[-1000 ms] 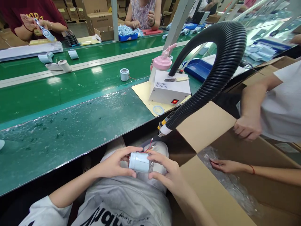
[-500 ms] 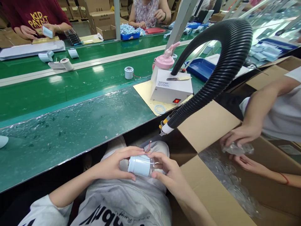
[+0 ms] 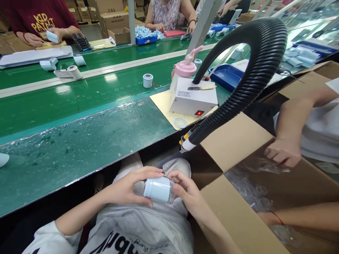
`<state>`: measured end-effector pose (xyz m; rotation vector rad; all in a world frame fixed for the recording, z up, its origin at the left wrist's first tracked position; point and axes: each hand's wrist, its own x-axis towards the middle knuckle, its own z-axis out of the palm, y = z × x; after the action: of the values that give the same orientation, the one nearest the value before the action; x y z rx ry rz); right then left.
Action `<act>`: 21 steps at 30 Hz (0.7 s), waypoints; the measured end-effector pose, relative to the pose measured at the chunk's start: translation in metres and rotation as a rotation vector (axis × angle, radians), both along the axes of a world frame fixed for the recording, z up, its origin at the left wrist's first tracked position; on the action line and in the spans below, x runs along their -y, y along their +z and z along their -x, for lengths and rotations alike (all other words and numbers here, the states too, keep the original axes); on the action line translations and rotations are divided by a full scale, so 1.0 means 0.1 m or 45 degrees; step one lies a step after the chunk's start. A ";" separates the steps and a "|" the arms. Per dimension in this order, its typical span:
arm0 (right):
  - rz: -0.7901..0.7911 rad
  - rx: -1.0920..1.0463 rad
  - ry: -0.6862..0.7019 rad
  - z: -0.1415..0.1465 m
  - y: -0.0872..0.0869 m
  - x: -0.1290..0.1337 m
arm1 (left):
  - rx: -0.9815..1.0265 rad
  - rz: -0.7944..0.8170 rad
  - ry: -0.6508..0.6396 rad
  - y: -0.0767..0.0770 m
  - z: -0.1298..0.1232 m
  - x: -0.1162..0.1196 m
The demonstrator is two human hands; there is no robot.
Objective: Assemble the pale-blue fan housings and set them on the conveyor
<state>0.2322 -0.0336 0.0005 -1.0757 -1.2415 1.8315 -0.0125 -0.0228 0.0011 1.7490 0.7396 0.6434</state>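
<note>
Over my lap I hold a light-blue cylinder with a clear plastic end (image 3: 158, 189), lying on its side. My left hand (image 3: 135, 185) wraps round its left end, thumb below and fingers along the top. At the clear right end, my right hand (image 3: 184, 185) has its fingers curled in, with the fingertips at the upper edge. Thin wires at that upper edge are mostly hidden by my fingers. Beyond my hands, the nozzle (image 3: 186, 144) of a black flexible hose (image 3: 254, 88) hangs beside the bench edge.
A white box with a red switch (image 3: 194, 97) stands on the bench (image 3: 106, 141), a pink-topped bottle (image 3: 184, 68) behind it. Another light-blue cylinder (image 3: 147, 81) is on the green belt (image 3: 87, 95). At right, a co-worker's hands reach into a carton (image 3: 238, 215) of clear plastic parts.
My right fingers have drawn in to the cylinder's upper edge, and the wires that stuck up there are now mostly covered. The co-worker's hands have moved apart in the carton.
</note>
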 end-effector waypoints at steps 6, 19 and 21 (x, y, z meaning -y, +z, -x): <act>0.271 -0.059 0.024 0.04 -0.10 0.02 | 0.008 0.028 -0.009 0.01 -0.01 0.00; 0.622 -0.206 0.123 0.14 -0.14 0.04 | 0.152 -0.046 -0.032 -0.03 -0.01 0.00; 0.702 -0.247 0.155 0.15 -0.16 0.04 | 0.128 -0.046 -0.025 -0.02 -0.01 0.00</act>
<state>0.2173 -0.0374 -0.0155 -1.0806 -0.7141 2.3881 -0.0113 -0.0229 -0.0012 1.7413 0.6440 0.7301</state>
